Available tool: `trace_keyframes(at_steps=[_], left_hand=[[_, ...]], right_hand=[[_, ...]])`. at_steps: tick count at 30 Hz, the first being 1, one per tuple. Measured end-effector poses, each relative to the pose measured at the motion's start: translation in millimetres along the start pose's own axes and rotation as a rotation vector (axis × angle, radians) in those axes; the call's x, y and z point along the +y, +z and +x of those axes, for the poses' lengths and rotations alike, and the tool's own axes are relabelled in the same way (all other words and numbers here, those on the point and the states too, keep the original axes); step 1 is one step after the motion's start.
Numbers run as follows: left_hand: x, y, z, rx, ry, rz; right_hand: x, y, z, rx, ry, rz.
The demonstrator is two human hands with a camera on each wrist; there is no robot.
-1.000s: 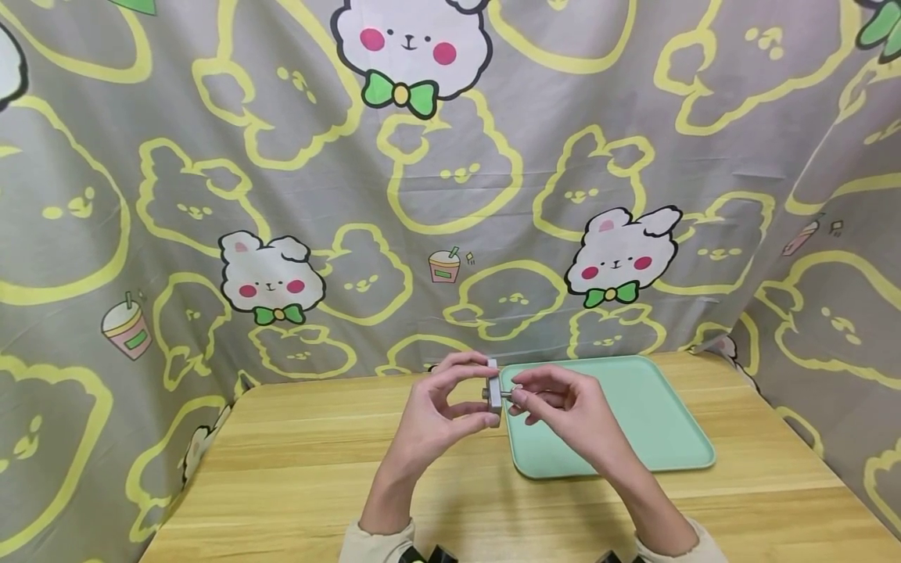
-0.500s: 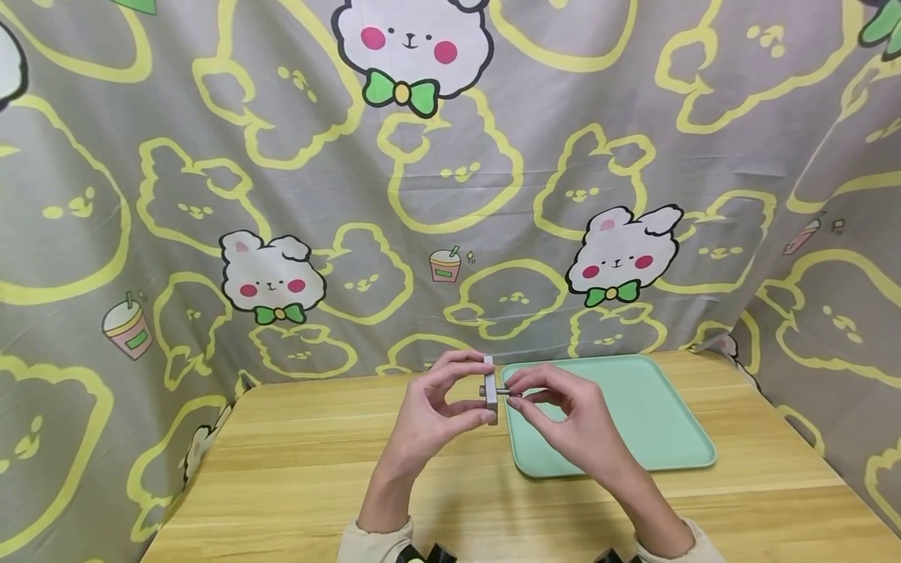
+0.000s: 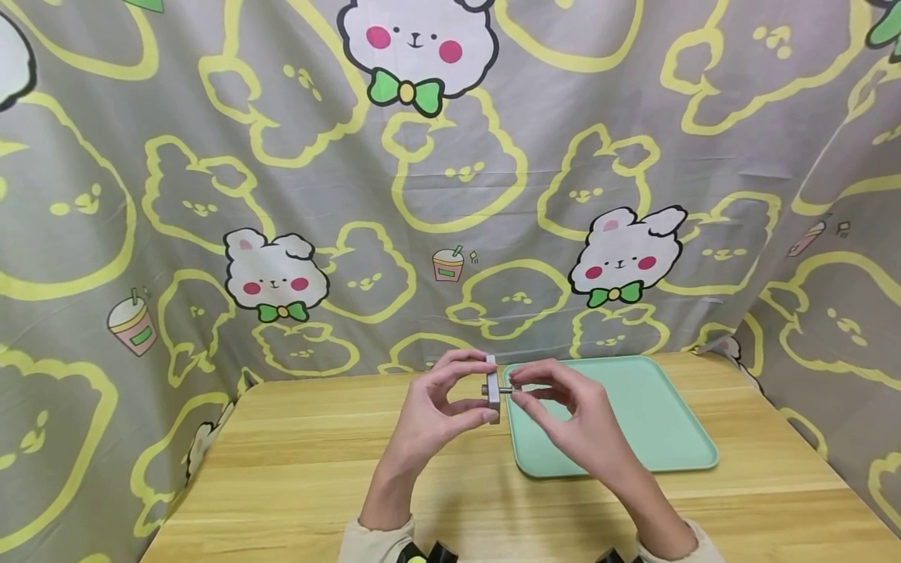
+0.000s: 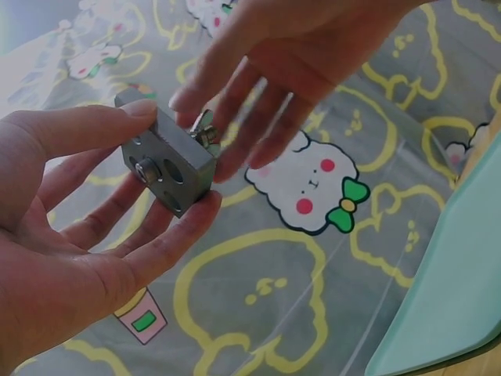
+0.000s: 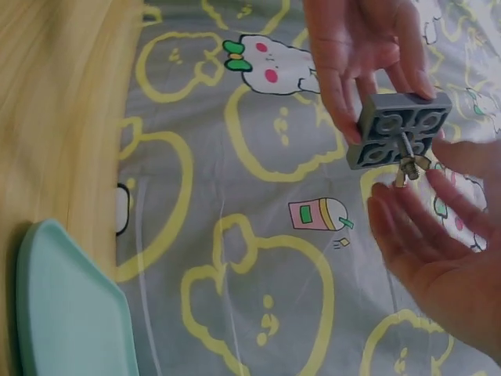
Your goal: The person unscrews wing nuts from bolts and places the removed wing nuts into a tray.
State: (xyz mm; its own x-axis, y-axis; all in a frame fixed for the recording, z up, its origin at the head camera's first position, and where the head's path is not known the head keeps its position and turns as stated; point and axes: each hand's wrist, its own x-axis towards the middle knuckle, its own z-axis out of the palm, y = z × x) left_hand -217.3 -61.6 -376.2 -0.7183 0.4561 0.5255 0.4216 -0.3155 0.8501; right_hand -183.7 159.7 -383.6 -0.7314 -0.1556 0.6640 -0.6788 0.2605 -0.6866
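A grey square block (image 3: 492, 389) with several round holes is held up above the table. My left hand (image 3: 438, 400) grips it by opposite edges, thumb at the lower edge and fingers at the upper in the head view. Through the middle of the block runs a metal bolt (image 5: 404, 144), its round head showing on the left hand's side. A wing nut (image 5: 412, 167) sits on the threaded end. Thumb and fingertips of my right hand (image 3: 568, 399) pinch around this wing nut, the fingers gently bent.
A mint-green tray (image 3: 655, 422) lies on the wooden table (image 3: 296, 461), behind and to the right of the hands. A grey curtain (image 3: 338, 195) with cartoon rabbit prints hangs along the table's back and sides.
The right fingertips have shifted around the wing nut, bunching and then stretching. The left hand still holds the block, nearly in place. The head view has moved slightly.
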Motion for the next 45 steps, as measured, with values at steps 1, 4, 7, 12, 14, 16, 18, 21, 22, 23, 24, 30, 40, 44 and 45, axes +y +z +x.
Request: trace_keyframes(at_steps=[1, 4, 7, 12, 14, 16, 18, 21, 22, 23, 24, 30, 40, 44, 45], left_hand=[[0.3, 0.4, 0.2, 0.002, -0.003, 0.003], [1.0, 1.8, 0.9, 0.005, -0.015, 0.018], [1.1, 3.2, 1.5, 0.004, -0.021, 0.039], [0.3, 4.6, 1.5, -0.006, -0.007, 0.058], [-0.6, 4.9, 1.4, -0.010, 0.001, 0.059], [-1.6, 5.2, 1.4, -0.013, 0.009, 0.059], [-2.3, 5.6, 1.6, -0.018, 0.015, 0.058], [-2.8, 6.1, 1.6, -0.021, 0.011, 0.061], [-2.7, 6.3, 1.7, -0.021, 0.007, 0.062], [-2.5, 6.4, 1.6, -0.021, 0.002, 0.064], [-2.4, 6.5, 1.5, -0.021, -0.002, 0.068], [-2.4, 5.5, 1.3, -0.016, -0.013, 0.073], [-0.7, 1.7, 0.0, 0.000, -0.008, 0.022], [-0.3, 0.3, 0.0, -0.010, 0.008, -0.003], [-0.2, -0.1, 0.1, -0.012, 0.010, -0.008]], right_hand=[[-0.3, -0.9, 0.0, 0.002, 0.061, 0.033], [0.5, -3.9, 0.5, 0.000, 0.219, 0.113], [2.3, -6.0, 1.5, -0.019, 0.327, 0.183], [3.4, -7.1, 2.6, -0.052, 0.434, 0.245], [3.3, -7.1, 2.9, -0.058, 0.454, 0.248], [2.7, -7.0, 3.0, -0.062, 0.462, 0.250], [1.9, -7.1, 2.9, -0.065, 0.466, 0.250], [1.1, -7.4, 2.6, -0.072, 0.462, 0.255], [1.0, -7.6, 2.4, -0.074, 0.459, 0.256], [0.8, -7.9, 2.3, -0.075, 0.457, 0.256], [0.9, -8.3, 2.2, -0.076, 0.454, 0.257], [0.9, -8.9, 1.5, -0.070, 0.394, 0.221], [-1.4, -1.5, 0.0, -0.038, 0.182, 0.097], [-1.1, -0.5, -0.3, -0.026, 0.036, 0.054], [-0.3, -0.4, -0.2, -0.025, -0.011, 0.038]])
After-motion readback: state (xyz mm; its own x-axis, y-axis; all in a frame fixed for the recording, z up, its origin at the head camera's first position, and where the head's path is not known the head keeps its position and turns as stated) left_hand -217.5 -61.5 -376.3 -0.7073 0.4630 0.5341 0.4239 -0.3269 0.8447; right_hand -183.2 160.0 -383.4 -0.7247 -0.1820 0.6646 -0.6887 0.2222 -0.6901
